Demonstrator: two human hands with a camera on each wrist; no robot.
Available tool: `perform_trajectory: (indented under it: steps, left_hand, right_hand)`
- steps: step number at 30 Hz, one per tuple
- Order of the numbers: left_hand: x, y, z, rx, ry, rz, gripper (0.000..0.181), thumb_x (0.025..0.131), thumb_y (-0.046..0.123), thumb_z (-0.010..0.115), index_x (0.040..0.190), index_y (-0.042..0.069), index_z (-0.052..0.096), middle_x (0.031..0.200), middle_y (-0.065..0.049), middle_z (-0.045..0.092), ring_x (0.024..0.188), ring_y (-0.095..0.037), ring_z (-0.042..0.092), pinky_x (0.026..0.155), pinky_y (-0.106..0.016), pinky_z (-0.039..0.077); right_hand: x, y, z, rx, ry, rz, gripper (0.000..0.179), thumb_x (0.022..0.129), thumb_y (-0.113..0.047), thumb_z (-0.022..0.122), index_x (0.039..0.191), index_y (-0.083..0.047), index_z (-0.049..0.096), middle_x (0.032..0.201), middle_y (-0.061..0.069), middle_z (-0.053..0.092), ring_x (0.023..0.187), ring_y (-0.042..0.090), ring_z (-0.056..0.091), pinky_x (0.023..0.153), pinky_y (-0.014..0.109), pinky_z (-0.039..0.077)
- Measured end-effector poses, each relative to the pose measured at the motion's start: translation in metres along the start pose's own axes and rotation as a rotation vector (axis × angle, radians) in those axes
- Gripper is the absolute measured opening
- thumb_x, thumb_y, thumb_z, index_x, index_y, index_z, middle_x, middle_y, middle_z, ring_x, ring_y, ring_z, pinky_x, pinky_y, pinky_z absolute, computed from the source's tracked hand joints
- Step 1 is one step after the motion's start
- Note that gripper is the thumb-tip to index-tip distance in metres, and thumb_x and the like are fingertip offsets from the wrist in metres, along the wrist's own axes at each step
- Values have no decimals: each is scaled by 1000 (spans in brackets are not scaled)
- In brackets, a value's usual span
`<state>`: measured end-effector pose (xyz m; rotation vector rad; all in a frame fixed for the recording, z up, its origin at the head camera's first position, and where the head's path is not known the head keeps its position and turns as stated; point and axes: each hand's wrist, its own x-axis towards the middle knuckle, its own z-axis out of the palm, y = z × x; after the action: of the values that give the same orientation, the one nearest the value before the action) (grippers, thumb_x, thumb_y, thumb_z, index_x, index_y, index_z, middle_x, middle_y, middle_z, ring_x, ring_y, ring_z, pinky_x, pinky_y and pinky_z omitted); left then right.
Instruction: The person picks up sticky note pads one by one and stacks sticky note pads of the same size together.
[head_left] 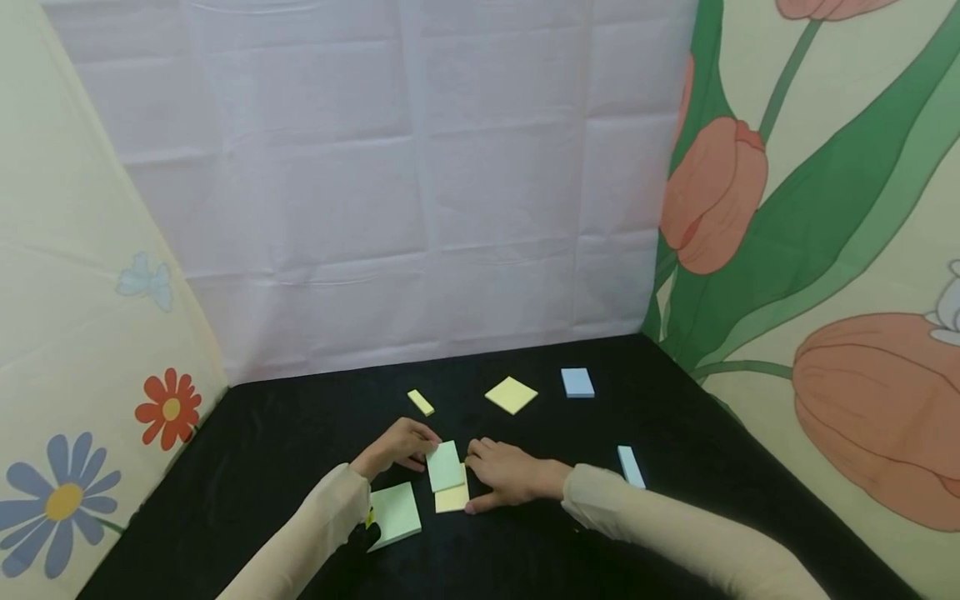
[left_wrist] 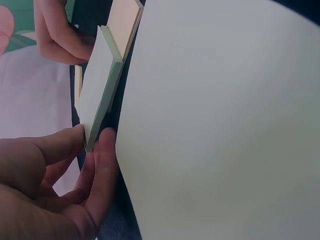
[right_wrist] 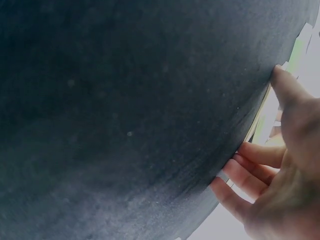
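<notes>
My left hand (head_left: pixel 401 443) pinches a small pale green sticky note pad (head_left: pixel 443 467) by its edge, thumb on one face and fingers behind. In the left wrist view that pad (left_wrist: pixel 100 85) stands tilted. It overlaps a pale yellow sticky note pad (head_left: pixel 452 498), whose lower part shows below it in the head view. My right hand (head_left: pixel 510 473) rests at the yellow pad's right side, thumb by its near corner and fingers spread. From the right wrist, fingertips (right_wrist: pixel 245 148) touch down on the black surface beside the pads.
A larger green pad (head_left: pixel 397 512) lies near my left wrist. Farther back are a narrow yellow pad (head_left: pixel 421 402), a square yellow pad (head_left: pixel 512 395) and a blue pad (head_left: pixel 577 382). A narrow blue pad (head_left: pixel 631 467) lies beyond my right sleeve. Cloths surround the black table (head_left: pixel 315 433).
</notes>
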<state>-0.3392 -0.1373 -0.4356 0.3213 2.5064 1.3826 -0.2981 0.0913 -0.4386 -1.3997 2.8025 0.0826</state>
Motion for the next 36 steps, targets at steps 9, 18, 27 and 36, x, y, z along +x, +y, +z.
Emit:
perform_trajectory:
  steps: [9, 18, 27, 36]
  left_hand:
    - [-1, 0, 4, 8, -32, 29, 13, 92, 4, 68, 100, -4, 74, 84, -5, 68, 68, -16, 59, 64, -36, 56]
    - [0, 3, 8, 21, -70, 31, 11, 91, 4, 69, 98, -3, 75, 78, -4, 66, 64, -15, 58, 61, -33, 56]
    - [-1, 2, 8, 41, -84, 57, 10, 90, 1, 69, 96, -4, 75, 74, -4, 64, 60, -14, 58, 59, -33, 56]
    - [-3, 4, 7, 57, -96, 63, 9, 90, 1, 69, 95, -4, 75, 73, -4, 64, 58, -13, 57, 58, -32, 56]
  right_hand:
    - [-1, 3, 1, 19, 3, -35, 64, 95, -58, 56, 128, -3, 59, 117, 3, 49, 93, 10, 46, 77, 25, 43]
    - [-1, 3, 2, 9, 14, -50, 62, 96, -58, 54, 125, -4, 60, 115, 1, 49, 89, 9, 46, 73, 24, 41]
    - [-1, 3, 5, -3, 38, -63, 59, 98, -57, 52, 124, -5, 62, 116, 1, 51, 89, 8, 47, 73, 23, 42]
    - [1, 5, 4, -17, 52, -53, 55, 97, -55, 53, 120, -6, 64, 114, 0, 52, 87, 7, 47, 71, 23, 42]
